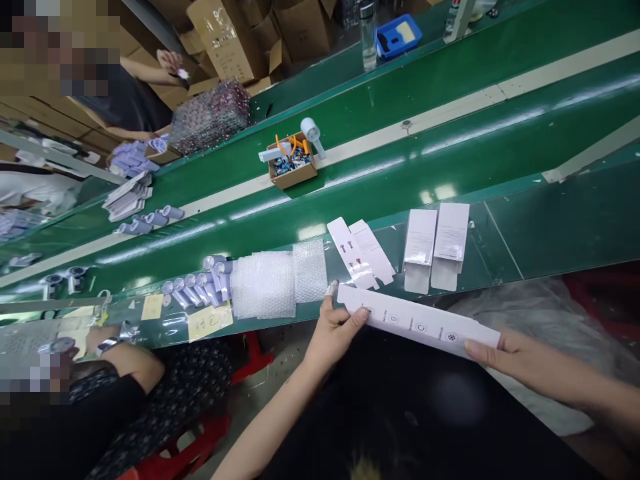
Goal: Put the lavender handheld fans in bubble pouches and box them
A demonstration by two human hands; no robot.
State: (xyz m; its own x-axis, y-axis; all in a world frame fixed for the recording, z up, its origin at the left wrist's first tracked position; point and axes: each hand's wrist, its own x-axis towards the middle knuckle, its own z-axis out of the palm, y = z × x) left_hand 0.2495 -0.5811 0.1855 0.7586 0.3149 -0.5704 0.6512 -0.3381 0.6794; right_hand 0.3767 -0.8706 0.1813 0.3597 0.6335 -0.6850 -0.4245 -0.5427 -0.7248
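Observation:
A long white folded carton (415, 325) with small printed icons is held lengthwise just off the bench edge. At its left end, my left hand (343, 330) grips it with the thumb on the printed face. My right hand (505, 353) pinches the other end, thumb in front and fingers hidden behind. Just beyond my left hand lie flat white cartons (360, 253) with small product pictures. Two more white boxes (420, 243) with their end flaps extended rest side by side on the bench farther right.
Bubble wrap pouches (265, 283) lie left of the cartons, beside several grey-purple handheld devices (200, 287). A small cardboard box (295, 175) of parts and orange-handled pliers sits mid-bench. A co-worker's arm (130, 357) is at left; another person stands across the bench. Plastic sheeting (540, 320) hangs at right.

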